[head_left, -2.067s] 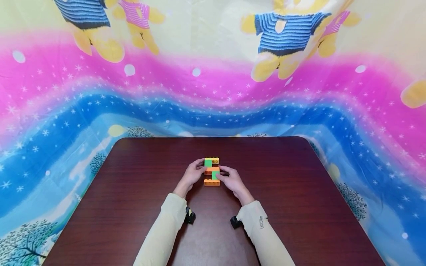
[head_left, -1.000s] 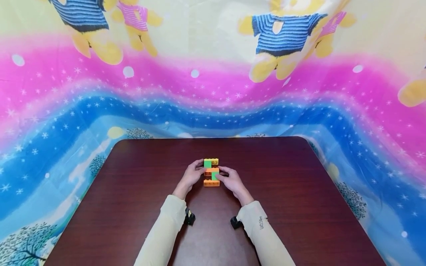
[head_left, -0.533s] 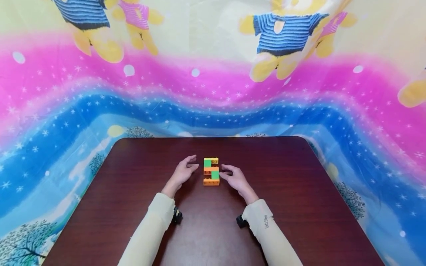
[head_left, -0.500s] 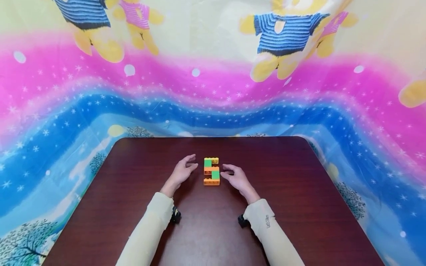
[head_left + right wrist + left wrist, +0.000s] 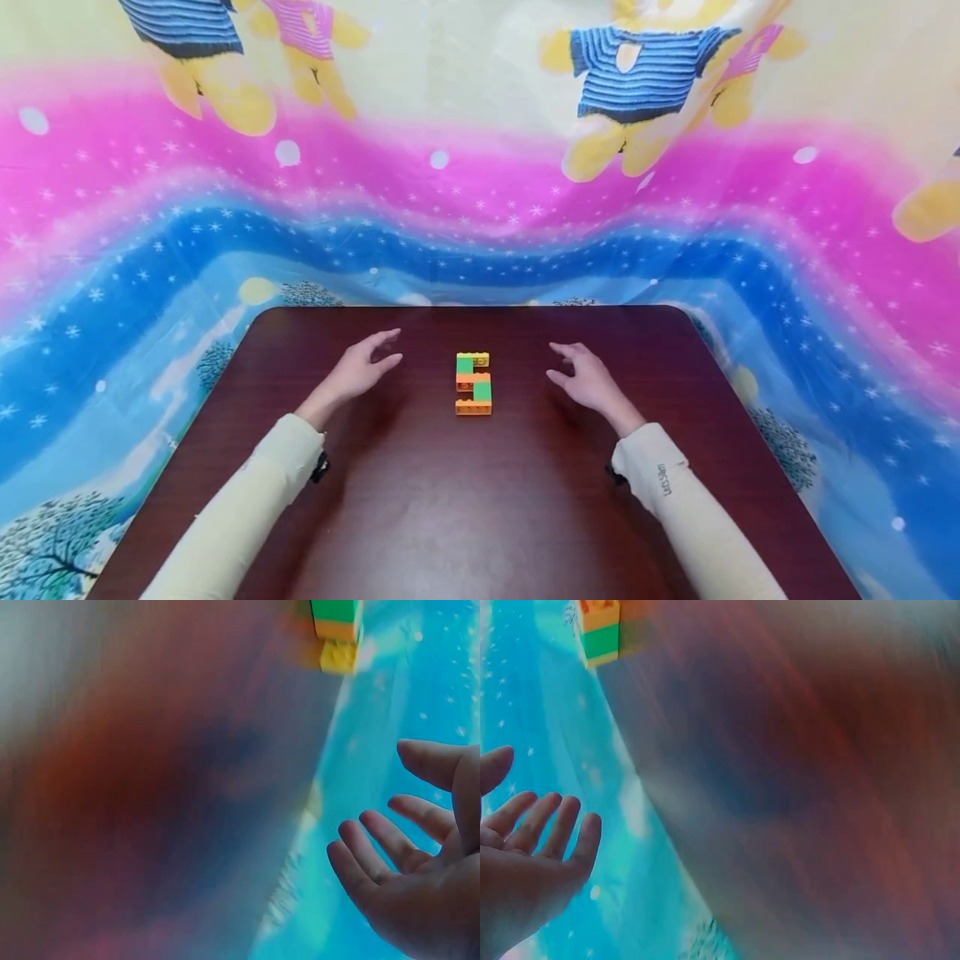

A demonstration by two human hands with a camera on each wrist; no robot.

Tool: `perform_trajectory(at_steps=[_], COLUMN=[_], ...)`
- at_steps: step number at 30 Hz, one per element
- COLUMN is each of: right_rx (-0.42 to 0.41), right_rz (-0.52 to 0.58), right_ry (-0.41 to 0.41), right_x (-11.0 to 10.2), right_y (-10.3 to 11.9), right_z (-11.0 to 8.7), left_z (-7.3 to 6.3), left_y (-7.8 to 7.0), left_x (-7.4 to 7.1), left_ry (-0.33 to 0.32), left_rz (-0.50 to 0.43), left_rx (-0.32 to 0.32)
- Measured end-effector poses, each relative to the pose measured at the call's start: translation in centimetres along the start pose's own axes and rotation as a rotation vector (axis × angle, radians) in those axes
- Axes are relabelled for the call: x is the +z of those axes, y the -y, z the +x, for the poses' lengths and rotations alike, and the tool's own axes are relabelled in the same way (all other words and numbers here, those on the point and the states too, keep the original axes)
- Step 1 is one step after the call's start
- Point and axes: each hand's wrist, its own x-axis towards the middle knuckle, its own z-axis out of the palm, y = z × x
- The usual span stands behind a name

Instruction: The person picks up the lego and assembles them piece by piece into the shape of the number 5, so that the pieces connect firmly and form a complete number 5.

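A small S-shaped build of toy building bricks lies near the middle of the table, made of a yellow brick [image 5: 481,360] at the far end, green bricks [image 5: 482,391] and orange bricks [image 5: 473,408]. My left hand [image 5: 358,367] is held to the left of it, fingers spread and holding nothing. On the other side, my right hand [image 5: 588,379] is likewise apart from the bricks, fingers loosely extended. Both wrist views show the relaxed fingers of the left hand [image 5: 544,847] and right hand [image 5: 420,862], with part of the build at the top edge.
The dark brown table [image 5: 465,500] has rounded far corners. Behind and beside it hangs a patterned cloth [image 5: 465,192] with bears, snowflakes and trees. A black camera [image 5: 320,467] sits on the left wrist, another camera [image 5: 615,473] on the right.
Both hands have let go of the brick build and drawn apart, the left hand to the left and the right hand to the right. The build stays in place on the table.
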Motion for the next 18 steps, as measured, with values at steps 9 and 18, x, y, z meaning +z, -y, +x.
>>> perform_trajectory(at_steps=[9, 18], right_rx=[-0.124, -0.3], right_rz=[-0.26, -0.476], right_ry=[-0.092, -0.292], right_x=[-6.2, -9.6], right_y=[1.3, 2.8], right_z=[0.1, 0.1], left_z=[-0.4, -1.7], left_y=[-0.9, -3.3], left_x=[-7.3, -10.6], left_ry=[-0.101, -0.21], left_rz=[0.434, 0.753], left_rx=[0.101, 0.182])
